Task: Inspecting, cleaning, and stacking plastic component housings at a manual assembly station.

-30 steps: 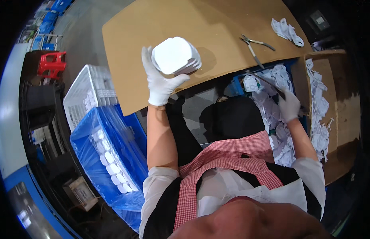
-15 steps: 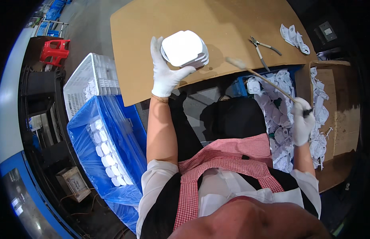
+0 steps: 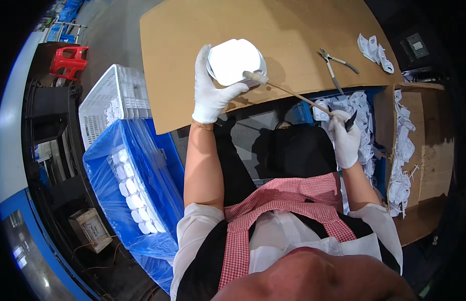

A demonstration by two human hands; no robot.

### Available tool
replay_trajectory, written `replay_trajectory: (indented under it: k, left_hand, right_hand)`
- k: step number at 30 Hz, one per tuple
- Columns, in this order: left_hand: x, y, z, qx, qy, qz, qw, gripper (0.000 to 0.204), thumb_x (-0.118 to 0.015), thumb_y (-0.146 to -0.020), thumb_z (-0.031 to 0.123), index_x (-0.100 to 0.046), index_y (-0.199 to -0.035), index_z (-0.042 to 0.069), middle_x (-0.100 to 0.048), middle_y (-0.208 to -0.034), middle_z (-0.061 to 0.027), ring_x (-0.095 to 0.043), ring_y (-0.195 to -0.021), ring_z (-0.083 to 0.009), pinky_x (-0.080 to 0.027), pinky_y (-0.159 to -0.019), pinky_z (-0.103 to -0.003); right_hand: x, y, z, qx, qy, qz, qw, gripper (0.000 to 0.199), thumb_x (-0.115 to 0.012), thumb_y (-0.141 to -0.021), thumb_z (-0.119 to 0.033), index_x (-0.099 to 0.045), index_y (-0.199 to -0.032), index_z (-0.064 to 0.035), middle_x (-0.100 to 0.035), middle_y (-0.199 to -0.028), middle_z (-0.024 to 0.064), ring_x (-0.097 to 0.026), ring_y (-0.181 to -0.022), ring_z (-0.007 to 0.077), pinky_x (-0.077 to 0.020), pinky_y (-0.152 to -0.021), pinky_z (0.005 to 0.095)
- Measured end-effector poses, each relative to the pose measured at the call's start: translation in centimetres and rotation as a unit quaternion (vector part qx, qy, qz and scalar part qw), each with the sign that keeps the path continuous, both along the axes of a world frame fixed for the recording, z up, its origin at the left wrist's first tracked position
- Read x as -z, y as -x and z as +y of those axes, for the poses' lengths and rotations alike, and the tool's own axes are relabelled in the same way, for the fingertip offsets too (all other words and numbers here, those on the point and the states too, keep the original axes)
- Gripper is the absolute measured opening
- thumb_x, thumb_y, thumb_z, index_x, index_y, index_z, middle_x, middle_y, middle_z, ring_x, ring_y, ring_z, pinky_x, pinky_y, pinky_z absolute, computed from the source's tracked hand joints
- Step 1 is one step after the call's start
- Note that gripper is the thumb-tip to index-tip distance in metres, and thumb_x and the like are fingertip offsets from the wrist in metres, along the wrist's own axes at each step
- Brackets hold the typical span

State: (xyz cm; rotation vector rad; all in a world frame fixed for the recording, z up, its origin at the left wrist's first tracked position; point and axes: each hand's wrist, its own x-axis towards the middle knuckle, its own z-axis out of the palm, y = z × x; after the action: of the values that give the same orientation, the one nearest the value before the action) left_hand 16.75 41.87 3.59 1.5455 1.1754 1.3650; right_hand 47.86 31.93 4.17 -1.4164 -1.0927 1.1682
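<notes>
A stack of white plastic parts [image 3: 235, 61] with rounded corners is held above the cardboard-covered table by my gloved left hand [image 3: 211, 93], thumb below and fingers along its left side. Closed round the thin wooden handle of a stick with a padded pale head [image 3: 296, 93] is my gloved right hand [image 3: 345, 139]. The padded head overlaps the stack's lower right edge in this view; whether it touches cannot be told. A small black pointed thing [image 3: 351, 121] also sticks out of the right hand; its kind is unclear.
On the cardboard-covered table [image 3: 182, 30] lie pliers [image 3: 331, 67] and white plastic pieces [image 3: 375, 53]. White parts fill a blue crate [image 3: 376, 100] and a cardboard box [image 3: 418, 135] at right. At left stand a blue-lined bin [image 3: 110, 190], a white crate [image 3: 100, 95] and a red stool [image 3: 69, 62].
My right hand has moved left, bringing the stick's padded head from right of the stack to its lower right edge. The left hand and stack have shifted only slightly right.
</notes>
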Motion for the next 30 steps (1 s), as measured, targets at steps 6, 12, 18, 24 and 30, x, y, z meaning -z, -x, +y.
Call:
replay_trajectory:
  k: [6, 12, 18, 24, 30]
  left_hand:
    - [1.0, 0.5, 0.2, -0.016, -0.016, 0.023, 0.999, 0.109, -0.089, -0.056, 0.018, -0.022, -0.14, -0.002, -0.036, -0.138, -0.016, -0.04, -0.127, -0.0264, -0.035, -0.107, -0.039]
    - [0.6, 0.0, 0.3, -0.045, -0.016, 0.004, 0.999, 0.109, -0.089, -0.052, 0.023, -0.028, -0.138, -0.003, -0.041, -0.135, -0.0163, -0.044, -0.124, -0.027, -0.037, -0.104, -0.037]
    - [-0.1, 0.0, 0.0, -0.023, -0.016, 0.02, 0.999, 0.099, -0.086, -0.057, 0.014, -0.028, -0.136, 0.0, -0.037, -0.135, -0.0132, -0.041, -0.125, -0.0255, -0.035, -0.106, -0.038]
    - [0.0, -0.1, 0.1, -0.027, -0.02, 0.018, 0.999, 0.097, -0.085, -0.058, 0.011, -0.028, -0.136, 0.0, -0.037, -0.134, -0.0132, -0.04, -0.125, -0.0252, -0.035, -0.106, -0.038]
    - [0.1, -0.1, 0.1, -0.02, -0.02, 0.011, 1.0, 0.098, -0.084, -0.058, 0.009, -0.026, -0.137, 0.0, -0.037, -0.134, -0.0138, -0.04, -0.125, -0.0255, -0.035, -0.106, -0.038]
  right_hand:
    - [1.0, -0.3, 0.0, -0.002, -0.03, 0.005, 1.0, 0.014, -0.048, -0.094, -0.008, -0.057, -0.103, 0.0, -0.051, -0.073, -0.0024, -0.043, -0.062, 0.0042, -0.0347, -0.057, 0.0178]
    - [1.8, 0.0, 0.3, 0.0, -0.038, 0.023, 0.999, 0.015, -0.051, -0.095, -0.011, -0.057, -0.103, -0.0002, -0.052, -0.074, -0.0024, -0.044, -0.064, 0.0035, -0.0349, -0.057, 0.0177]
    - [1.0, 0.6, 1.8, 0.043, -0.049, 0.046, 0.997, 0.013, -0.053, -0.093, -0.008, -0.061, -0.099, 0.0011, -0.054, -0.076, -0.0014, -0.047, -0.067, 0.0055, -0.0381, -0.062, 0.0193]
    - [0.4, 2.1, 2.5, 0.022, -0.058, -0.021, 0.998, 0.014, -0.052, -0.094, -0.01, -0.061, -0.1, -0.0011, -0.052, -0.072, -0.0037, -0.044, -0.058, 0.003, -0.0345, -0.051, 0.018]
    - [-0.4, 3.9, 3.6, 0.015, -0.128, -0.06, 0.99, 0.013, -0.056, -0.093, -0.009, -0.061, -0.101, -0.0004, -0.053, -0.071, -0.0033, -0.044, -0.057, 0.0027, -0.0337, -0.051, 0.0168]
